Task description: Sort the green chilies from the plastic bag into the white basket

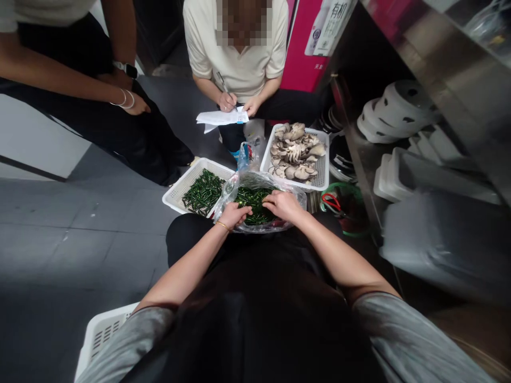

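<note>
A clear plastic bag (300,198) of thin green chili peppers (255,198) stands open between my knees. My left hand (233,215) is closed at the bag's left side, with a green chili pepper showing at its fingers. Over the right part of the peppers, my right hand (285,206) is pinched closed; what lies between its fingertips is hidden. Just beyond the bag on the left sits a white basket (175,198) with more green chili peppers (204,190) in it.
A white basket (326,173) of oyster mushrooms (297,151) sits ahead, beside a green basket (353,233) with red-handled scissors (332,201). One person writes on papers (221,117); another person (99,117) stands left. A metal shelf (361,170) with white containers (393,114) runs along the right.
</note>
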A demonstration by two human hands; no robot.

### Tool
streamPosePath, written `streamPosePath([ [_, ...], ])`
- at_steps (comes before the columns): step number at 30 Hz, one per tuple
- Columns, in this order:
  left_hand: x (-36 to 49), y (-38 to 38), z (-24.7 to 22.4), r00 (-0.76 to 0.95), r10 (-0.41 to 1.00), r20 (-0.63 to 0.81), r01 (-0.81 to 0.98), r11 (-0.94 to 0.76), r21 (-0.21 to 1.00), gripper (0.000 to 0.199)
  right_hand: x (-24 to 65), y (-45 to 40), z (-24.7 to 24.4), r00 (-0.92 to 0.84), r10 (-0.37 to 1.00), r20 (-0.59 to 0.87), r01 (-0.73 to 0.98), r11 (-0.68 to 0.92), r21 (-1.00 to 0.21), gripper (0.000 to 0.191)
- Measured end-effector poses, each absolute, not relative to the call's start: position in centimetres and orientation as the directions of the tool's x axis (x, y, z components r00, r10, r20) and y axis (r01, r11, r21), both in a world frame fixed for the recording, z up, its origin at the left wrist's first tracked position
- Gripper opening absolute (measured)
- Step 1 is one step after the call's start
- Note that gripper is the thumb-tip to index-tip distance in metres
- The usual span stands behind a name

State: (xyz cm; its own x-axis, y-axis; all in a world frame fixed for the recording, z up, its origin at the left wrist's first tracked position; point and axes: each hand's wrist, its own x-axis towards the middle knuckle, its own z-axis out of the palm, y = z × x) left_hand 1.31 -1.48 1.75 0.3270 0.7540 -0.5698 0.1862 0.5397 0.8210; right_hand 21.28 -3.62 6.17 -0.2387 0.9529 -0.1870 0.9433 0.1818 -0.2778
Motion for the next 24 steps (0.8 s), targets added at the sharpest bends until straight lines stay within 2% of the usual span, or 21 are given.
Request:
streamPosePath([
  [3, 1.6, -2.3, 1.8, 0.411, 0.640, -0.649, 0.120, 0.667, 0.735, 0.037, 19.9, -6.6, 5.4, -0.253, 0.966, -0.049, 0.906, 0.219, -0.361, 0.037],
  [6, 1.8, -3.5, 1.3, 0.418, 0.627, -0.658, -0.005, 0.726, 0.688, 0.041, 17.9, -9.3, 3.6, -0.361, 0.931, 0.045, 0.822, 0.341, -0.456, 0.036],
  [8, 1.9, -4.0, 0.8, 0.400, 0.636, -0.660, -0.032, 0.729, 0.683, 0.043, 17.0, -10.3, 2.7, -0.446, 0.892, 0.080, 0.721, 0.410, -0.559, 0.033],
  [10, 1.7, -4.3, 0.5, 0.399, 0.651, -0.646, -0.026, 0.712, 0.702, 0.042, 16.9, -10.2, 2.4, -0.485, 0.870, 0.091, 0.584, 0.399, -0.707, 0.027],
  [12, 1.3, -4.3, 0.7, 0.440, 0.664, -0.604, -0.016, 0.679, 0.734, 0.037, 17.5, -9.5, 2.4, -0.395, 0.919, 0.016, 0.462, 0.214, -0.861, 0.030],
  [14, 0.7, -4.1, 1.4, 0.533, 0.641, -0.553, 0.031, 0.638, 0.769, 0.034, 18.5, -8.6, 2.5, -0.272, 0.942, -0.196, 0.312, -0.106, -0.944, 0.046],
  [16, 0.1, -4.0, 2.2, 0.633, 0.586, -0.506, 0.119, 0.572, 0.811, 0.032, 19.2, -7.9, 2.4, -0.271, 0.869, -0.414, 0.168, -0.380, -0.909, 0.056],
  [17, -0.1, -4.0, 2.6, 0.675, 0.557, -0.484, 0.165, 0.525, 0.835, 0.030, 19.3, -7.7, 2.3, -0.321, 0.822, -0.471, 0.137, -0.452, -0.881, 0.057],
  [19, -0.4, -4.0, 3.1, 0.734, 0.509, -0.450, 0.230, 0.438, 0.869, 0.026, 19.0, -7.7, 2.2, -0.407, 0.769, -0.492, 0.187, -0.457, -0.869, 0.058],
  [21, -0.7, -4.0, 3.1, 0.754, 0.480, -0.449, 0.249, 0.423, 0.871, 0.023, 18.6, -7.6, 2.1, -0.383, 0.815, -0.435, 0.371, -0.296, -0.880, 0.056],
  [22, -0.8, -4.1, 3.0, 0.751, 0.476, -0.458, 0.241, 0.449, 0.861, 0.022, 18.4, -7.4, 2.2, -0.333, 0.861, -0.385, 0.502, -0.184, -0.845, 0.054],
  [24, -1.0, -4.1, 2.5, 0.711, 0.512, -0.481, 0.172, 0.538, 0.825, 0.021, 18.2, -6.5, 2.1, -0.222, 0.935, -0.276, 0.768, -0.006, -0.640, 0.049],
])
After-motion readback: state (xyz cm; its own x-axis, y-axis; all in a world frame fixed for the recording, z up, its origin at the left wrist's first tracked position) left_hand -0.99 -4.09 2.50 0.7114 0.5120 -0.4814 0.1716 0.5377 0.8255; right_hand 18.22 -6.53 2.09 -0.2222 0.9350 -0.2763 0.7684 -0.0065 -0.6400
